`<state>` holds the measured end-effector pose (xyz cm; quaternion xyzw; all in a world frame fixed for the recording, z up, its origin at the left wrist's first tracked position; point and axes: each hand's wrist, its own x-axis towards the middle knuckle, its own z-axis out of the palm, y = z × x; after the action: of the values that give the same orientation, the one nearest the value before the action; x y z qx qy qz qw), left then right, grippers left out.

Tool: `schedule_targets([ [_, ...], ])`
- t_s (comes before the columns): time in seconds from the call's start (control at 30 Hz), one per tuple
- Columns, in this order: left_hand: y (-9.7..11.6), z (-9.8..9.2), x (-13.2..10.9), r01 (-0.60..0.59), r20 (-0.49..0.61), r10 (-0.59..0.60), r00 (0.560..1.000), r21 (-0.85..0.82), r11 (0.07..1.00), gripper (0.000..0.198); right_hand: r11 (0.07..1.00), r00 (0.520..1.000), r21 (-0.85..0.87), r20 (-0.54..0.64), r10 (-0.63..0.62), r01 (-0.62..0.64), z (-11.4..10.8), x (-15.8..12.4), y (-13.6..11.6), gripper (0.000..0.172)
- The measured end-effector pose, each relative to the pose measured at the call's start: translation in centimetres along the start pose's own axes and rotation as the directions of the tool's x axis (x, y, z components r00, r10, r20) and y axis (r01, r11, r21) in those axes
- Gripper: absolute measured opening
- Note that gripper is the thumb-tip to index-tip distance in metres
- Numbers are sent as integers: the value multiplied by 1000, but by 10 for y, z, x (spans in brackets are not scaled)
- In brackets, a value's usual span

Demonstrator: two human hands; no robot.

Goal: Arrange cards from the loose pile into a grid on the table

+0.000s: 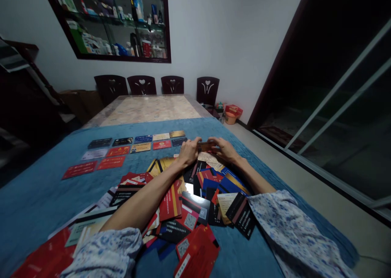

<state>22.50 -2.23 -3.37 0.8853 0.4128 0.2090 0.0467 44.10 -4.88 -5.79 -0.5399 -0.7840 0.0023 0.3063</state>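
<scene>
Both my hands are stretched forward over the far end of a loose heap of cards. Between them is a brownish card (205, 146), tilted up and seen nearly edge-on; I cannot tell whether it is one card or a few together. My left hand (188, 151) pinches its left end with bent fingers. On its right end, the fingers of my right hand (225, 151) are closed. Under my forearms the heap spreads, with a red card (198, 251) nearest me, a black card (241, 215) at the right and blue cards (233, 184) beside it.
Left of my hands, several cards lie face up in rows, among them a red card (80, 170) and a gold card (177, 133). A blue cloth (146, 125) covers the near table. Beyond are a patterned tabletop (146, 107), dark chairs (142, 84) and an orange bucket (231, 117).
</scene>
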Motion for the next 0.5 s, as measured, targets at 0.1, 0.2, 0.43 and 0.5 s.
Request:
schedule_targets([
  [0.1, 0, 0, -1, -7, -7, 7, 1000, 19, 1000, 37, 1000, 1000, 11, -7, -22, 22, 0, 0, -1, 38],
  [0.2, 1, -2, -1, -7, -17, 8, 1000, 18, 1000, 36, 999, 999, 12, -15, -45, 45, 0, 0, 0, 41],
  [0.43, 4, -5, -1, 14, -50, -14, 999, 4, 1000, 38, 995, 994, 8, -47, -96, 97, 0, 0, -1, 54],
  [0.5, 4, -4, -1, 20, -50, -20, 999, -2, 1000, 38, 992, 991, -5, -46, -123, 123, 0, 1, -1, 57],
])
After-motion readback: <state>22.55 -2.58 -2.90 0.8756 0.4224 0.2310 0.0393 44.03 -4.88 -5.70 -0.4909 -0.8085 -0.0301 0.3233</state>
